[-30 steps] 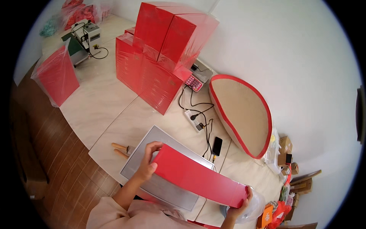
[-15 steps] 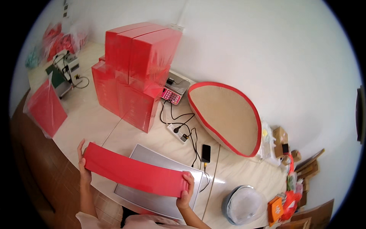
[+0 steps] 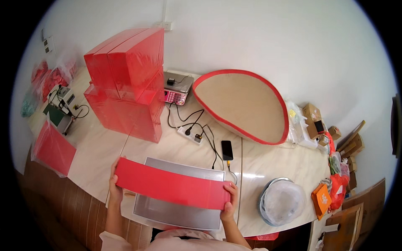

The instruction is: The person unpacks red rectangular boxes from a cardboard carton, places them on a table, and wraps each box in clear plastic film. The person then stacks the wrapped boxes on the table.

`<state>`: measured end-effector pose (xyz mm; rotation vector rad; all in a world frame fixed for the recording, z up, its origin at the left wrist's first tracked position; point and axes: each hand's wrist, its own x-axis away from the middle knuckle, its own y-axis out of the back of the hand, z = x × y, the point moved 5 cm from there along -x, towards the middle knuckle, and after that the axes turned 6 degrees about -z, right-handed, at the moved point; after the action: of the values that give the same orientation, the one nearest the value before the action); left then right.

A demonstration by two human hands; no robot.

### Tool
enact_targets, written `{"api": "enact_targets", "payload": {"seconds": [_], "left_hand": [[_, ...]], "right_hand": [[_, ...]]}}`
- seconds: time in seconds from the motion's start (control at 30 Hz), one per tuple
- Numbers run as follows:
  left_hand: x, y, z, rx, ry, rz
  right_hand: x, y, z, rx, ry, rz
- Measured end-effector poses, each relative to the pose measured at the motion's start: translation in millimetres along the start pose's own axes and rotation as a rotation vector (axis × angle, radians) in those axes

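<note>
Evidently, we note the long red panel (image 3: 172, 184) has shifted right, now held more squarely over the grey tray (image 3: 178, 215), left hand (image 3: 114, 187) and right hand (image 3: 229, 203) fingers pinching its left and right ends

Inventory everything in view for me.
Long flat piece: 1, red, lower centre
Framed board: 1, grey, partly behind it
Table: count unclear, cream, centre
Wrapped boxes: several, red, stacked left
Wrapped packet: 1, red, left edge
Machine: 1, white, far left
Bagged bundles: several, red and teal, far left
Scale: 1, silver, right of boxes
Power strip: 1, white, centre
Cables: several, black, around strip
Phone: 1, black, centre
Basket: 1, tan with red rim, upper centre
Lined bin: 1, grey-blue, right
Pouch: 1, orange, right
Plastic bag: 1, red, right
Cartons: several, brown, far right
Floor: 1, brown, lower left
Left hand: 1, bare, piece's left end
Right hand: 1, bare, right end
</note>
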<state>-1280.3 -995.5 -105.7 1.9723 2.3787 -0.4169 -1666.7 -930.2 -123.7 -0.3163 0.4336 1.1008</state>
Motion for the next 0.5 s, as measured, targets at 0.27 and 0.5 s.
{"api": "enact_targets", "payload": {"seconds": [0.27,0.5], "left_hand": [[2,-31,40,0.183,0.031,0.127],[-8,66,123,-0.097,0.36,-0.085]], "right_hand": [[15,43,-1,-0.077,-0.108,-0.179],[30,-13,-7,-0.118,-0.16,-0.039]]}}
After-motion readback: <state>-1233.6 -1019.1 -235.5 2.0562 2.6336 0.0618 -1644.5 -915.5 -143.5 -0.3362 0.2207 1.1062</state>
